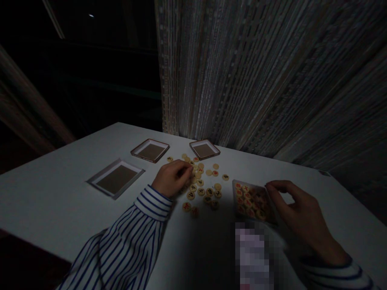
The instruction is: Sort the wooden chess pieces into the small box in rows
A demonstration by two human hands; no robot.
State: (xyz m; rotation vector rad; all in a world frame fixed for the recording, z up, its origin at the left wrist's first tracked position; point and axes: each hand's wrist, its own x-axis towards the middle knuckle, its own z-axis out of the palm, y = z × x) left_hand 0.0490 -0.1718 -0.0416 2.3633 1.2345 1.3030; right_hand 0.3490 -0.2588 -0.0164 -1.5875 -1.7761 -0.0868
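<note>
Round wooden pieces [201, 191] with red or black characters lie scattered over the middle of the white table. My left hand [174, 177] is over the left side of this pile, its fingers curled together; whatever is between the fingertips is hidden. To the right, a shallow tray [234, 201] holds rows of pieces with red characters. My right hand [298, 209] is at the tray's right edge, thumb and forefinger tips pinched together near its upper right corner. What the pinch holds, if anything, is too small to tell.
Three shallow trays without pieces stand on the white table [54, 189]: one at the left [101, 191], one at the back left [156, 160] and one at the back middle [208, 156]. A blurred, pixelated object [254, 257] is near the front. Striped curtains [211, 72] hang behind.
</note>
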